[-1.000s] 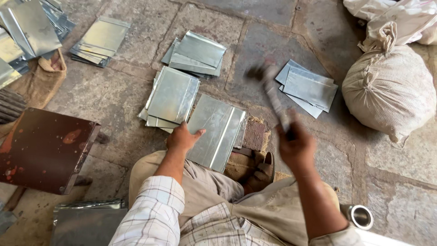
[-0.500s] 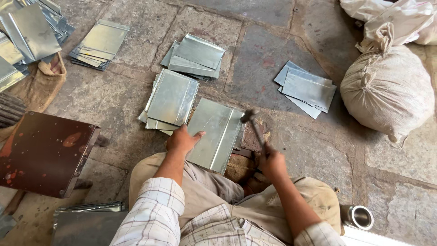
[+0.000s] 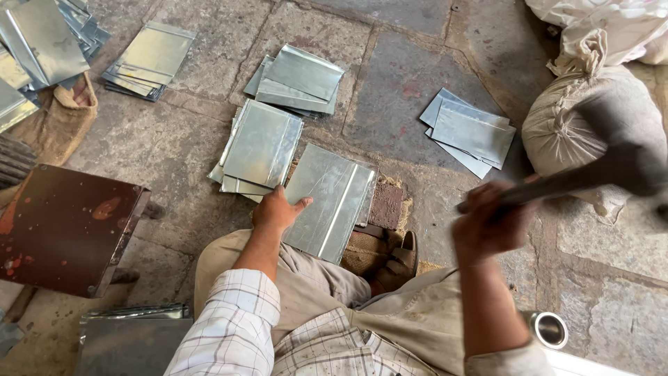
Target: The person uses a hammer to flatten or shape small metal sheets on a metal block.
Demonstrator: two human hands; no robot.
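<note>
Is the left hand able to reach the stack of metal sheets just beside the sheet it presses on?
Probably yes. The left hand rests on the near metal sheet, and the stack of sheets lies right next to it with nothing between. The hand would have to let go of the sheet first.

so the big change is the right hand. Half a second ago it was down low, with the dark-headed, long-handled hammer just beside the right edge of the folded shiny grey metal sheet. Now that hand is lifted and out to the right, well clear of the sheet, and the hammer head is a blur in front of the tied beige cloth sack. A second ago it was raised too, nearer the middle.
</note>
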